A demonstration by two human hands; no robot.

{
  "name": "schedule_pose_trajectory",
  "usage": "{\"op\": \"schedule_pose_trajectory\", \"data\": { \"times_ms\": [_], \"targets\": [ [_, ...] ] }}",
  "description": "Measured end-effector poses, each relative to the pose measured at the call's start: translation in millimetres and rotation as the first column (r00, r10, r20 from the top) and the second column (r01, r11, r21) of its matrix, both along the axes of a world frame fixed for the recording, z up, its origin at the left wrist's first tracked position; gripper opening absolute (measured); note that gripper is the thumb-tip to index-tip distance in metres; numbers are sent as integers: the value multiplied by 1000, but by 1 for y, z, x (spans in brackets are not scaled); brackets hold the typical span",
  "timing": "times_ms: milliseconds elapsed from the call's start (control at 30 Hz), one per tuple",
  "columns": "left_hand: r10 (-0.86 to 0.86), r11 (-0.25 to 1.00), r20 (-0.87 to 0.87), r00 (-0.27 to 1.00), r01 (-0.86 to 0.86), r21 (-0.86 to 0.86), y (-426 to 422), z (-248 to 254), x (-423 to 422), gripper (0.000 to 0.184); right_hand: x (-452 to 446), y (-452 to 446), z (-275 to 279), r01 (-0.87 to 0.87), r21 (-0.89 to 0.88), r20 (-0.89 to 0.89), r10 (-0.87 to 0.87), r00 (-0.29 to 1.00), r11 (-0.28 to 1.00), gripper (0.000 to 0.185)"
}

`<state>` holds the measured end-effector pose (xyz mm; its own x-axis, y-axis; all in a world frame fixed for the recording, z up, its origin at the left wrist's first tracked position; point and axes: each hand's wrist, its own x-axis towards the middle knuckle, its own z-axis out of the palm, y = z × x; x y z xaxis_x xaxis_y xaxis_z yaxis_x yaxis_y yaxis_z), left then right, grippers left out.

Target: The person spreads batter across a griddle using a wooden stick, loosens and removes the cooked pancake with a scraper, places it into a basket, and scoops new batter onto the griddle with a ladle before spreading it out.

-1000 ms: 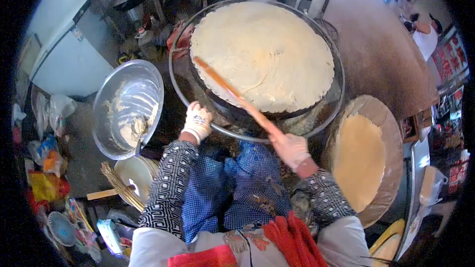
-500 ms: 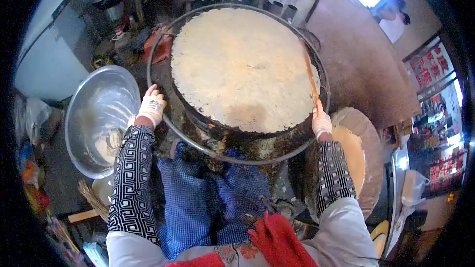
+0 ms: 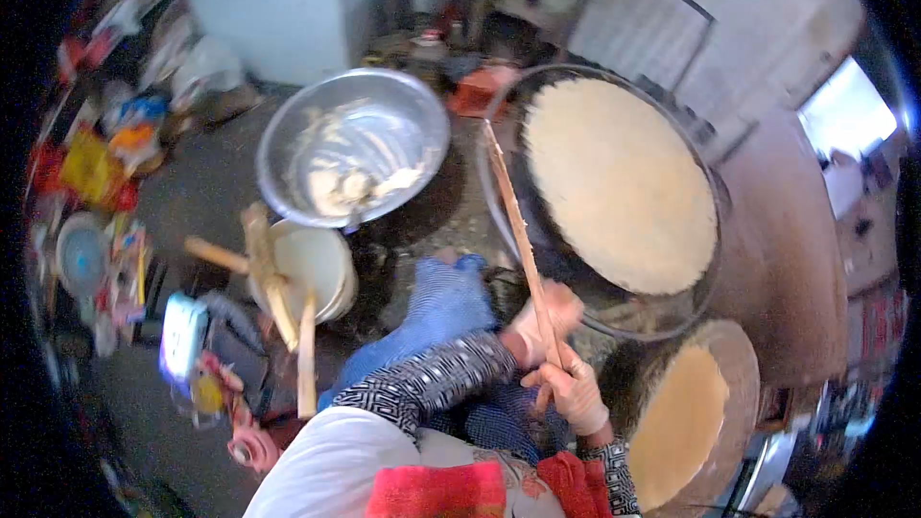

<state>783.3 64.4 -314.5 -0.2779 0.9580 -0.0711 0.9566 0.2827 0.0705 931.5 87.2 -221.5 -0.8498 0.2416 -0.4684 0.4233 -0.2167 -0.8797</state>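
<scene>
My right hand (image 3: 576, 395), in a pale glove, is closed around the lower end of a long thin wooden scraper (image 3: 521, 230). The scraper slants up and away, its far tip beside the griddle rim. My left hand (image 3: 556, 317), also gloved, is just above the right one, crossing behind the scraper; its fingers are smeared by motion. Beyond both hands a large thin pancake (image 3: 624, 187) covers the round griddle (image 3: 547, 216), which has a metal ring around it.
On the left lies a wide metal basin (image 3: 288, 173) with pale dough or batter smears. Nearer stands a whitish bucket (image 3: 331, 273) with wooden handles across it. At right, a round container holds yellowish batter (image 3: 676, 422). A brown tabletop (image 3: 777, 249) borders the griddle; another person (image 3: 844, 187) is farther back.
The view has swung left. My left hand has left the ring's rim and come across to my right. The scraper has moved from the pancake's right edge to in front of me.
</scene>
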Motion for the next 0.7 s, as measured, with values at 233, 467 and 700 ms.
{"op": "schedule_pose_trajectory", "data": {
  "times_ms": [233,467,700],
  "targets": [
    [-109,925,470,876,-84,370,-54,-42,95,14,-30,11,55,-559,-271,113,603,790,784,41],
    [-15,872,680,733,-324,368,-94,-66,56,17,-140,-137,-17,-591,-635,-96,708,699,498,62],
    [3,816,761,648,-442,373,-123,-93,26,21,-174,-277,-126,-669,711,-472,853,-222,219,24]
  ]
}}
